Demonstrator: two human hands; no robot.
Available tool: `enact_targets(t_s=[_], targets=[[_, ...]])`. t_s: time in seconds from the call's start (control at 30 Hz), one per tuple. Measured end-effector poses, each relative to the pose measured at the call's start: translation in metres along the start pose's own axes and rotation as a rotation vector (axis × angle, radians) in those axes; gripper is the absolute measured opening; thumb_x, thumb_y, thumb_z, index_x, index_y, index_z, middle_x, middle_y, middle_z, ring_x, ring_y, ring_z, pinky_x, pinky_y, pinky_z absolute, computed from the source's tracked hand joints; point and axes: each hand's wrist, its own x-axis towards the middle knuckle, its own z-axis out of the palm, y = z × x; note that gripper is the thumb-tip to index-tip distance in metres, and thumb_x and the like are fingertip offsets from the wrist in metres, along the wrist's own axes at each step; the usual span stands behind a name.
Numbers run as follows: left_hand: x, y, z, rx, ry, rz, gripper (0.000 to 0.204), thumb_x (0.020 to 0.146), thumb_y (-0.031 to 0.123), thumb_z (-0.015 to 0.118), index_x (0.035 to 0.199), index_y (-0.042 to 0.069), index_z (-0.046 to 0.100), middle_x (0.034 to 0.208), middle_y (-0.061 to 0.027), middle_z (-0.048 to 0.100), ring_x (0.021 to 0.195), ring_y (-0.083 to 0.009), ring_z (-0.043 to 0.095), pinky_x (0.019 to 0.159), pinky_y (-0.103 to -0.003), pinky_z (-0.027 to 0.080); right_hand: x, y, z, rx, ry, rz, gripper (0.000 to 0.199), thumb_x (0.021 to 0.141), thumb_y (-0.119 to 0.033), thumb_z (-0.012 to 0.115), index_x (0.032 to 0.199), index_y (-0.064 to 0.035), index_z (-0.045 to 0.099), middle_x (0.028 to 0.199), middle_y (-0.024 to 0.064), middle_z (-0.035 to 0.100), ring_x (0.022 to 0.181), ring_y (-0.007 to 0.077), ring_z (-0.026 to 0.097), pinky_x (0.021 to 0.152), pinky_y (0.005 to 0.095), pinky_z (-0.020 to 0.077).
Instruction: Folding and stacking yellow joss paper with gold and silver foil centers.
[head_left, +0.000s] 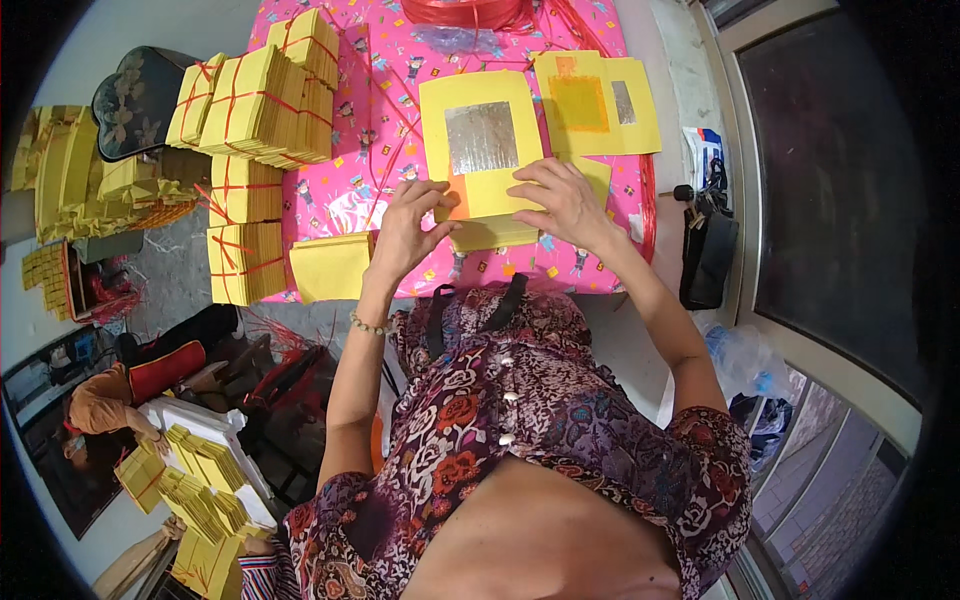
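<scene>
A yellow paper sheet with a silver foil rectangle lies on the pink patterned table before me. Its near part looks folded or overlapped, and more yellow paper shows below it. My left hand has curled fingers and thumb on the near left edge, beside an orange patch. At the near right edge, my right hand presses and holds the paper between fingers and thumb. Further right lie other yellow sheets, with an orange square and a smaller foil piece.
Several yellow paper bundles tied with red string stand at the table's left, near a loose yellow stack. Red plastic string lies at the far edge. Beyond the left side, other people work by more yellow stacks. A glass door is right.
</scene>
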Motion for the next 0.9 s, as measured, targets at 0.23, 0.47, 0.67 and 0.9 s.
enact_targets(t_s=[0.23, 0.47, 0.67, 0.9], targets=[[-0.005, -0.009, 0.005, -0.097, 0.109, -0.024, 0.017, 0.073, 0.016, 0.075, 0.086, 0.006, 0.073, 0.101, -0.0102, 0.069, 0.097, -0.0275, 0.061, 0.087, -0.037, 0.048, 0.006, -0.002, -0.003, 0.055, -0.016, 0.066, 0.016, 0.078, -0.026, 0.069, 0.082, -0.0115, 0.072, 0.101, 0.0033, 0.064, 0.098, 0.0209, 0.056, 0.083, 0.0363, 0.0454], [-0.005, -0.01, 0.009, -0.113, 0.138, -0.063, 0.014, 0.074, 0.015, 0.074, 0.085, 0.006, 0.074, 0.099, -0.0099, 0.069, 0.098, -0.0264, 0.061, 0.085, -0.037, 0.049, 0.007, -0.001, -0.002, 0.115, -0.029, 0.128, 0.016, 0.08, -0.025, 0.068, 0.081, -0.0103, 0.073, 0.1, 0.0042, 0.064, 0.097, 0.0223, 0.057, 0.084, 0.0355, 0.0468], [-0.004, -0.01, 0.009, -0.127, 0.131, -0.093, 0.013, 0.074, 0.015, 0.074, 0.085, 0.007, 0.074, 0.099, -0.0098, 0.069, 0.098, -0.0256, 0.061, 0.085, -0.036, 0.049, 0.008, -0.001, -0.002, 0.117, -0.022, 0.123, 0.015, 0.082, -0.022, 0.067, 0.082, -0.0088, 0.073, 0.099, 0.005, 0.064, 0.096, 0.0221, 0.058, 0.08, 0.0339, 0.0476], [-0.004, -0.01, 0.01, -0.13, 0.137, -0.129, 0.013, 0.074, 0.016, 0.074, 0.083, 0.007, 0.074, 0.098, -0.0094, 0.069, 0.096, -0.0249, 0.061, 0.085, -0.035, 0.049, 0.009, -0.001, -0.004, 0.148, -0.061, 0.171, 0.017, 0.082, -0.025, 0.066, 0.082, -0.0092, 0.073, 0.101, 0.0049, 0.064, 0.099, 0.0228, 0.056, 0.085, 0.0355, 0.0459]])
